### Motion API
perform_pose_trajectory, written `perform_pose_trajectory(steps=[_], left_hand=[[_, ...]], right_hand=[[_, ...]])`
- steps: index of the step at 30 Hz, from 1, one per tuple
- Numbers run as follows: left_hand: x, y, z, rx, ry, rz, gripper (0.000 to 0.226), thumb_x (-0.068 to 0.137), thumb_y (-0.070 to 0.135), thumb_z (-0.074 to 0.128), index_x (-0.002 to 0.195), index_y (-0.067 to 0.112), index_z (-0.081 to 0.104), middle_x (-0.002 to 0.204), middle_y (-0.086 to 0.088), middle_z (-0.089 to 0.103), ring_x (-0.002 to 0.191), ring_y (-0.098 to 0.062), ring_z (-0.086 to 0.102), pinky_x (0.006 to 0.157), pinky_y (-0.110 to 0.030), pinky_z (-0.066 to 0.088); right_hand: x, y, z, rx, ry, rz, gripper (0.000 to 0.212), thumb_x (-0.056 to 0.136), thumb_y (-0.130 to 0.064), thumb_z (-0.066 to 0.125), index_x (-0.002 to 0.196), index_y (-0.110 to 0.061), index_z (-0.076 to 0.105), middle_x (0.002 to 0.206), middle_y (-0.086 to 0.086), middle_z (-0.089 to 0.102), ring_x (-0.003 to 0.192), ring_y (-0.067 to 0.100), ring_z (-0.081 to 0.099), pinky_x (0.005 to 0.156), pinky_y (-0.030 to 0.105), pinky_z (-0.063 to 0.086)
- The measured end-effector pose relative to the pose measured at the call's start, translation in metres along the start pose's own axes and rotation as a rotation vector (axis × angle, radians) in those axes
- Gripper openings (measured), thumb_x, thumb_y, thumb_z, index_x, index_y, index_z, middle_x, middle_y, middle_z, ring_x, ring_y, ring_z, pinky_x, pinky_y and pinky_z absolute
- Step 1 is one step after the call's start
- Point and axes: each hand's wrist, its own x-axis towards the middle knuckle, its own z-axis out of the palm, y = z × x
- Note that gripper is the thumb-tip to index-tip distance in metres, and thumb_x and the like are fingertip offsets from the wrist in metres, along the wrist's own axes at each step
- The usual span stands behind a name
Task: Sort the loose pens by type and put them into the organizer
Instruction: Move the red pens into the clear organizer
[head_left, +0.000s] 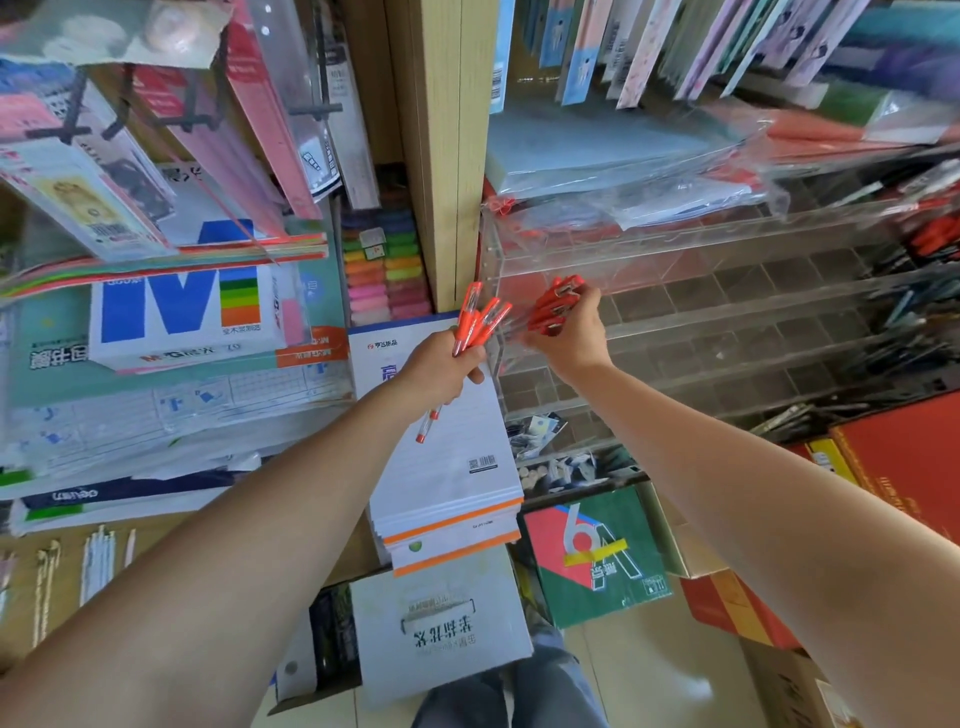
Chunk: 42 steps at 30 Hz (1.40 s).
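Left hand (441, 370): curled round a small bunch of red capped pens with clear barrels (477, 323), over a white notepad stack (457, 467).
Right hand (571, 338): clamped on a second bunch of red pens (557, 306), at the left end of the organizer.
Clear acrylic tiered organizer (727, 244): square compartments, near ones bare.
Far-right compartments: dark pens (906, 317); more red ones (935, 236) above.
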Motion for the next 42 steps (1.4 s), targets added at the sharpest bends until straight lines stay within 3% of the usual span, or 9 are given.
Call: perform_pose_trajectory(steps=[7,14,18,23,25,31,37,40,42], left_hand=[[0.004,0.002,0.002,-0.033,0.036,-0.031,0.018,0.101,0.021,0.043,0.107,0.009,0.054,0.084,-0.006,0.063,0.047,-0.013,0.039,0.042,-0.018,0.034],[0.006,0.007,0.005,-0.037,0.025,-0.043,0.019,0.102,0.02,0.042,0.11,0.008,0.054,0.082,-0.005,0.062,0.046,-0.014,0.04,0.044,-0.019,0.037],[0.004,0.01,0.008,-0.066,0.018,-0.039,0.018,0.102,0.024,0.043,0.112,0.013,0.051,0.077,-0.006,0.062,0.049,-0.015,0.045,0.048,-0.023,0.041],[-0.009,0.015,0.012,-0.104,-0.081,-0.029,0.013,0.102,0.026,0.043,0.096,0.016,0.049,0.066,-0.004,0.051,0.053,-0.015,0.046,0.05,-0.024,0.043],[-0.017,0.02,0.015,-0.08,-0.123,-0.027,0.014,0.102,0.026,0.043,0.093,0.016,0.048,0.067,-0.002,0.047,0.052,-0.013,0.041,0.049,-0.021,0.04],[-0.034,0.032,0.034,0.012,-0.277,-0.03,0.015,0.1,0.02,0.048,0.091,0.009,0.048,0.068,-0.003,0.045,0.051,-0.011,0.035,0.047,-0.022,0.032],[-0.045,0.038,0.046,0.097,-0.306,-0.047,0.017,0.096,0.017,0.056,0.082,0.009,0.051,0.067,-0.004,0.054,0.048,-0.008,0.05,0.05,-0.021,0.044],[-0.048,0.036,0.043,0.098,-0.326,-0.116,0.016,0.094,0.021,0.059,0.1,0.006,0.053,0.076,-0.007,0.059,0.063,-0.018,0.058,0.065,-0.032,0.053],[-0.05,0.035,0.042,0.135,-0.31,-0.133,0.021,0.096,0.025,0.056,0.107,0.008,0.052,0.076,-0.005,0.055,0.06,-0.016,0.054,0.058,-0.029,0.05]], right_hand=[[0.014,-0.01,-0.021,-0.002,0.121,-0.162,0.024,0.078,-0.008,0.07,0.101,-0.014,0.066,0.081,-0.007,0.062,0.075,0.012,0.062,0.078,0.029,0.056],[0.025,0.01,-0.016,0.054,0.032,-0.076,0.053,0.068,-0.01,0.081,0.105,-0.02,0.045,0.105,0.004,0.056,0.095,0.026,0.062,0.083,0.04,0.055],[0.021,0.013,-0.025,0.089,0.087,-0.113,0.043,0.074,-0.013,0.067,0.11,-0.017,0.044,0.11,-0.001,0.045,0.097,0.024,0.058,0.086,0.037,0.053],[-0.004,0.013,-0.037,0.136,0.043,-0.174,0.009,0.085,-0.013,0.06,0.089,-0.01,0.053,0.075,-0.004,0.053,0.064,0.006,0.046,0.063,0.021,0.042],[-0.016,0.01,-0.039,0.194,-0.066,-0.18,0.017,0.088,-0.023,0.065,0.078,-0.013,0.055,0.062,-0.007,0.052,0.052,0.002,0.043,0.054,0.017,0.038],[-0.044,-0.005,-0.041,0.555,-0.501,0.034,0.028,0.084,-0.027,0.071,0.1,-0.01,0.056,0.066,0.0,0.055,0.047,0.008,0.037,0.04,0.016,0.03],[-0.045,0.008,-0.054,0.604,-0.522,0.101,0.017,0.082,-0.012,0.07,0.075,-0.011,0.055,0.061,0.007,0.048,0.042,0.011,0.032,0.036,0.019,0.024],[-0.044,0.013,-0.064,0.645,-0.438,0.131,0.02,0.082,-0.01,0.071,0.076,-0.01,0.052,0.054,0.003,0.053,0.038,0.009,0.033,0.035,0.018,0.026],[-0.043,0.015,-0.069,0.672,-0.365,0.16,0.021,0.082,-0.011,0.072,0.081,-0.01,0.051,0.052,0.0,0.057,0.036,0.007,0.036,0.033,0.017,0.028]])
